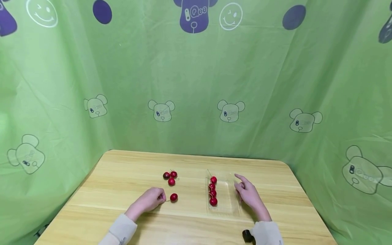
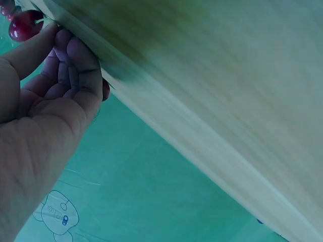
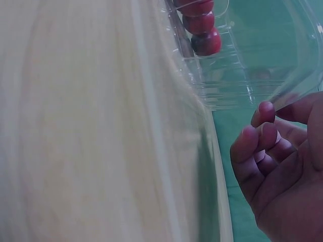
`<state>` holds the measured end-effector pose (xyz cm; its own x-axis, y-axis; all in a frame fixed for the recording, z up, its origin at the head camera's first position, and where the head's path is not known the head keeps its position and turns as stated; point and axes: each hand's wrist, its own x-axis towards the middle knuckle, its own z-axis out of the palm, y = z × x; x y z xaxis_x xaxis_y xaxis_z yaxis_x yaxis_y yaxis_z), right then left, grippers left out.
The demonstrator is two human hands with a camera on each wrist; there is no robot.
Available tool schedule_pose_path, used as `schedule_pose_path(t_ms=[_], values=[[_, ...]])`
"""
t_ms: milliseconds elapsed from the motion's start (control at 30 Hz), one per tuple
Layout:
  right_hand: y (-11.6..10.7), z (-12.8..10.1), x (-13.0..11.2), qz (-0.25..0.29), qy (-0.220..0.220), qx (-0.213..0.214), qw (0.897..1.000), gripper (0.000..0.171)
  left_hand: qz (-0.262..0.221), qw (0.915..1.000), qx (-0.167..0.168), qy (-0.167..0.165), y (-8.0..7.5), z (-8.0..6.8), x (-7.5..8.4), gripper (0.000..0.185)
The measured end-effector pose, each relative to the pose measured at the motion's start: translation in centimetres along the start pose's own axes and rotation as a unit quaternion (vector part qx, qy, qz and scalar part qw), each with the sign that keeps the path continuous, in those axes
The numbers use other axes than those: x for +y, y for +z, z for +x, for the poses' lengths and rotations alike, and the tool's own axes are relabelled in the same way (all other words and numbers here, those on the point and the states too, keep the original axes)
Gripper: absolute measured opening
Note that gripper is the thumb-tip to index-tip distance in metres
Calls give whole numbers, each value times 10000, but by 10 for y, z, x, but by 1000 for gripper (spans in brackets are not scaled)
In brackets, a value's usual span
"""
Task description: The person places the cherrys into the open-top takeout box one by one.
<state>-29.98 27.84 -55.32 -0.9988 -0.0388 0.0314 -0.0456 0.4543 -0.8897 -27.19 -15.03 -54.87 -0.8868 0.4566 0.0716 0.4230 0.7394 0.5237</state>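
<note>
On the wooden table (image 1: 122, 177) a single red cherry (image 1: 173, 197) lies just right of my left hand (image 1: 161, 198), whose curled fingers pinch its stem. The left wrist view shows those fingers (image 2: 75, 60) bent, with the cherry (image 2: 105, 91) peeking out behind them. A clear plastic tray (image 1: 231, 204) holds a row of several cherries (image 1: 212, 190) along its left side. My right hand (image 1: 242, 187) rests at the tray's right edge, index finger extended, holding nothing. In the right wrist view its loosely bent fingers (image 3: 262, 133) hover beside the tray (image 3: 242, 85).
Three loose cherries (image 1: 170, 177) sit in a cluster behind the left hand. Green printed cloth (image 1: 196, 85) hangs around the table on three sides. A black wrist camera (image 1: 246, 235) sits at my right cuff.
</note>
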Motion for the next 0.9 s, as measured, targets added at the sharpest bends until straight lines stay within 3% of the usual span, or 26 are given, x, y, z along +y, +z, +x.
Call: schedule_pose_path(t_ms=[667,900], values=[[1,-1,1,-53,-4,-47,10000,51,-91,9992,-105,-370,1,2,0,11],[0,-1,-1,-55,0,-59,10000,52,-30,9998,24,-203,-1,5,-4,7]])
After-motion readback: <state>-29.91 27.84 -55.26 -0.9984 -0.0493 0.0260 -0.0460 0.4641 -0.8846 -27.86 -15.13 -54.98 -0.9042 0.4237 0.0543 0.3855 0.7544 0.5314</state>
